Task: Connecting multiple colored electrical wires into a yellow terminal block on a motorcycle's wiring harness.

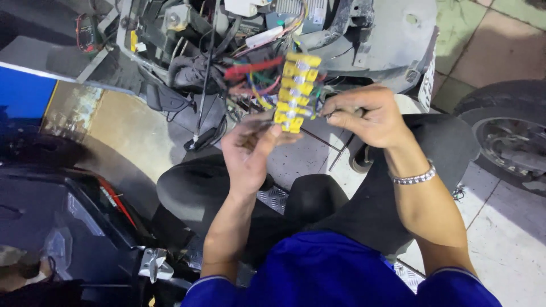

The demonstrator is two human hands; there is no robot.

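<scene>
A yellow terminal block (296,92) with several metal screw contacts hangs in front of me, with coloured wires (256,79) (red, blue, green, yellow) running from it into the opened vehicle body (364,40). My left hand (250,153) grips the block's lower end between thumb and fingers. My right hand (367,116), a silver bracelet at its wrist, pinches thin wires at the block's right side. My black-trousered knees sit below both hands.
The stripped scooter's wiring and black cables (193,74) fill the top. A tyre (506,131) stands at the right on the tiled floor. A dark vehicle panel (62,216) lies at lower left, a blue panel (23,94) at left.
</scene>
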